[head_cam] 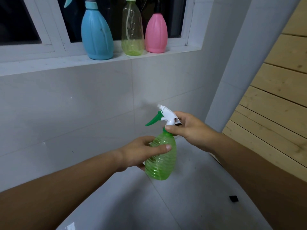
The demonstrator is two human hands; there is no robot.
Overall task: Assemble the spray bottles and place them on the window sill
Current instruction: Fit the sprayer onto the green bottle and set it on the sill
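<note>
A ribbed green spray bottle (160,163) is held in the air below the window, tilted slightly. My left hand (141,153) wraps its body from the left. On its neck sits a white spray head (167,114) with a green trigger, and my right hand (187,128) grips the collar there. On the white window sill (49,62) stand a blue bottle (97,35), a clear yellow-green bottle (132,29) and a pink bottle (156,33), each with a spray top cut off by the frame's upper edge.
Grey tiled wall runs under the sill and a grey tiled floor (182,196) lies below. Wooden slats (274,100) stand at the right. A small black object (233,198) lies on the floor.
</note>
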